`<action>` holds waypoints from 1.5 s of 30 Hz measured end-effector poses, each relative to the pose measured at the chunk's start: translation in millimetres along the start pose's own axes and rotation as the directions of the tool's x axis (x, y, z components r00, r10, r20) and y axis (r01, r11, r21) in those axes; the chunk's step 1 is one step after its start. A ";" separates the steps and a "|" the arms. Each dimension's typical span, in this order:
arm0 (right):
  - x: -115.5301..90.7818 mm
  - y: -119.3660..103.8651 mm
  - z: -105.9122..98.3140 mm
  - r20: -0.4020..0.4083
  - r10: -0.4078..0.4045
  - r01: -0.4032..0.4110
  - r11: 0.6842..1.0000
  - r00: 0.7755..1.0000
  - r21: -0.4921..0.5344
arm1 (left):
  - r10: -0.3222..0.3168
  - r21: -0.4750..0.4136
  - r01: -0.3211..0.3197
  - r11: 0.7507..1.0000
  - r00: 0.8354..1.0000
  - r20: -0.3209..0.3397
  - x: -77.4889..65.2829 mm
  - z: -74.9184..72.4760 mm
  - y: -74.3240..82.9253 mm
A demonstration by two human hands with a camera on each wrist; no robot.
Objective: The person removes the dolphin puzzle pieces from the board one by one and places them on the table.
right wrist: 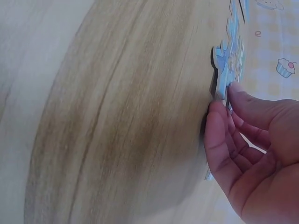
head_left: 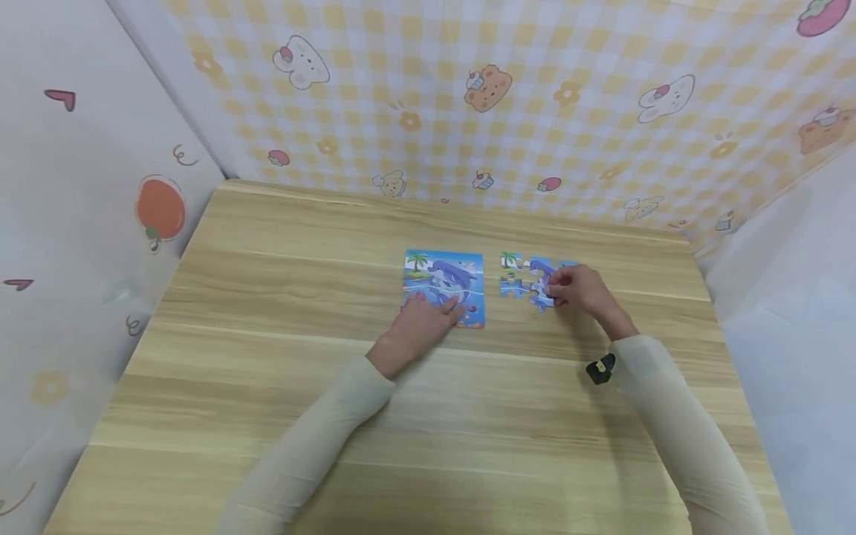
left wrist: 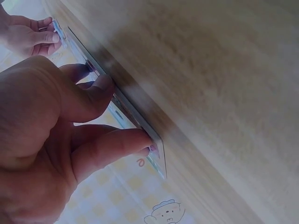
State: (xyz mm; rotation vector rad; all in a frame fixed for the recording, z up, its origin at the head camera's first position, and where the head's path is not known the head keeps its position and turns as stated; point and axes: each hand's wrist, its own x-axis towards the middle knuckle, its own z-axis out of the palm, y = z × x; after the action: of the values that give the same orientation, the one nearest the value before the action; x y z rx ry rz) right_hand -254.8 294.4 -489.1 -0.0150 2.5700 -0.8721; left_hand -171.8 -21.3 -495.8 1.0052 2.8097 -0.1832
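A flat square dolphin picture (head_left: 471,279), printed with a palm tree and blue sea, lies mid-table. My left hand (head_left: 423,324) rests on its lower part with fingertips touching the surface; the left wrist view shows these fingertips (left wrist: 140,139) along the thin card's edge. To the right lie several joined jigsaw pieces (head_left: 511,284) with a matching palm and dolphin design. My right hand (head_left: 580,288) pinches a jigsaw piece (right wrist: 229,88) between thumb and fingers at the right side of that group. Much of that piece is hidden behind the fingers.
The wood-grain table (head_left: 267,401) stretches out on all sides of the puzzle. Behind it stands a yellow checked cloth (head_left: 428,96) with cartoon animals, with pale walls (head_left: 73,223) at the sides. A small black object (head_left: 600,368) shows beside the right cuff.
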 end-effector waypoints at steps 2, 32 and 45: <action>0.6 0.5 -0.3 -0.010 -0.004 0.004 1.000 1.000 -0.009 | -0.006 -0.008 0.006 1.000 1.000 0.009 0.3 -0.2 0.0; 14.5 -71.4 61.7 0.071 -0.451 0.456 0.883 0.890 -0.111 | 0.002 -0.020 -0.002 1.000 1.000 0.026 1.5 -1.8 -0.1; 18.6 -95.3 72.8 0.054 -0.333 0.337 0.929 0.941 -0.156 | 0.003 -0.024 -0.003 1.000 1.000 -0.011 1.2 -0.4 -0.9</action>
State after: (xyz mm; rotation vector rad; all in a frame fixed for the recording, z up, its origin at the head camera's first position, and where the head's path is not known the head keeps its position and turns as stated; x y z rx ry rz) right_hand -254.6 173.1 -492.7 -0.5254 2.6490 -0.7658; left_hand -173.3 -21.2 -495.6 1.0083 2.8132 -0.1429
